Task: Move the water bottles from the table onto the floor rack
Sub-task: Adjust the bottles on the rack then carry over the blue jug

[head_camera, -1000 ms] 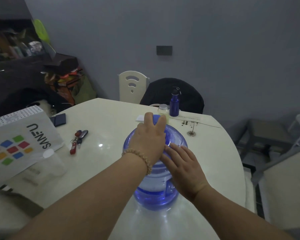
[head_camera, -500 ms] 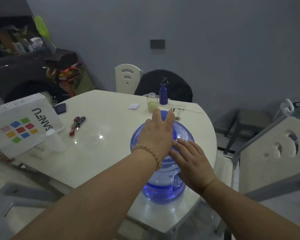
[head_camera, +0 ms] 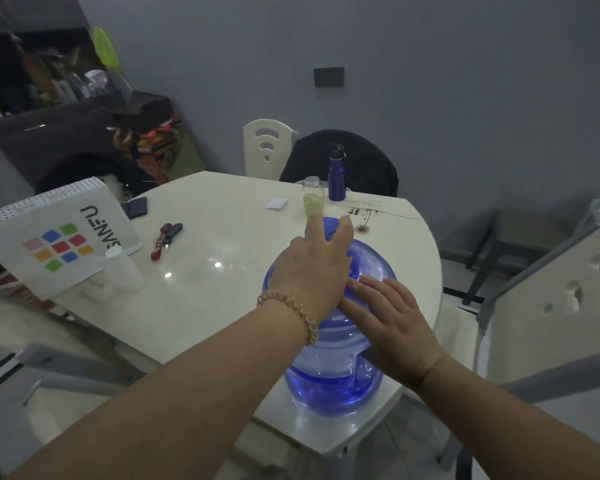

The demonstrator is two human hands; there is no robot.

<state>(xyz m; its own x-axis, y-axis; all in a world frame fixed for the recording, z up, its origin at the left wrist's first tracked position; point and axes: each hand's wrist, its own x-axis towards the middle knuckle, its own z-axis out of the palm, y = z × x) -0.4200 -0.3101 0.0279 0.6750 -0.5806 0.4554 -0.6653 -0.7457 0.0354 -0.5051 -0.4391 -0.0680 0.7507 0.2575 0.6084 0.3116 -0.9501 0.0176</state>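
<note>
I see the big blue water jug [head_camera: 329,375] standing at the table [head_camera: 201,306] edge, lower centre of frame, nearer the rim than a second ago. My left hand [head_camera: 312,271] wraps over its cap and neck, closed on it; my right hand [head_camera: 388,320] lies flat and open on the shoulder, by the handle. It looks ready to lift off; the floor rack isn't in view yet.
</note>
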